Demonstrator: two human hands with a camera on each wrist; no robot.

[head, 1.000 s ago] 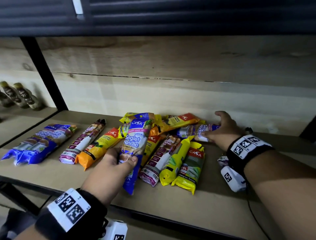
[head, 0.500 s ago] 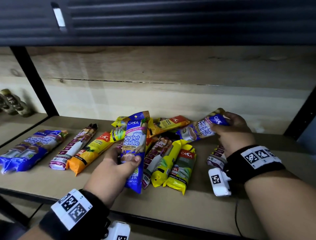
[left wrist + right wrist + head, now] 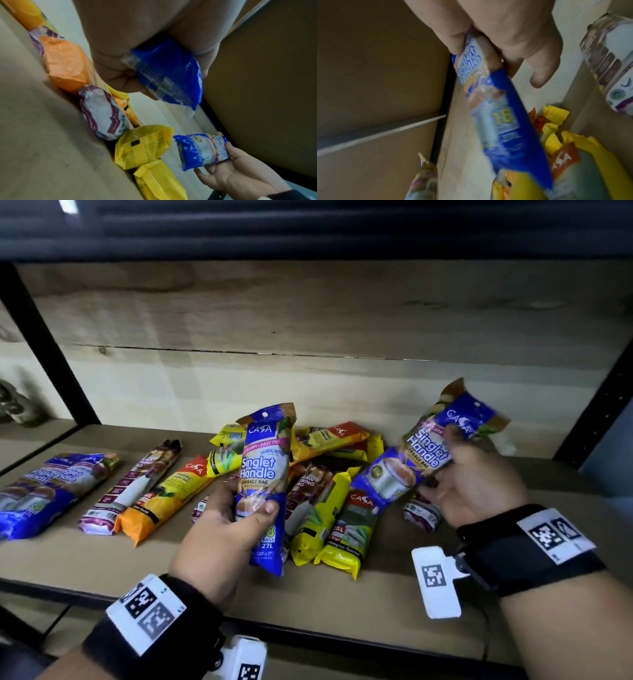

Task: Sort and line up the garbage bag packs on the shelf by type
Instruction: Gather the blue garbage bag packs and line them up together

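Note:
My left hand point(image 3: 236, 518) grips a blue Singlet Handle pack point(image 3: 263, 474) upright above the shelf's middle; the left wrist view shows its blue lower end point(image 3: 169, 75) in my fist. My right hand point(image 3: 469, 491) holds a second blue Singlet Handle pack point(image 3: 428, 450) tilted, lifted off the pile; the right wrist view shows that pack point(image 3: 501, 115) in my fingers. Under both lies a mixed pile of yellow packs point(image 3: 346, 529), maroon drawstring packs point(image 3: 305, 491) and orange ones point(image 3: 329, 436). At the left, blue packs point(image 3: 44, 491), a maroon pack point(image 3: 130, 487) and an orange pack point(image 3: 164, 498) lie side by side.
The wooden shelf board point(image 3: 342, 604) has bare room along its front and at the far right. One maroon pack point(image 3: 421, 511) lies under my right hand. Black uprights point(image 3: 44, 344) frame the bay; a wooden back panel point(image 3: 308, 320) closes it. Dark bottles point(image 3: 13, 405) stand in the bay to the left.
My right hand took the second blue pack from the pile and lifted it up and to the right. My left hand raised its blue pack more upright.

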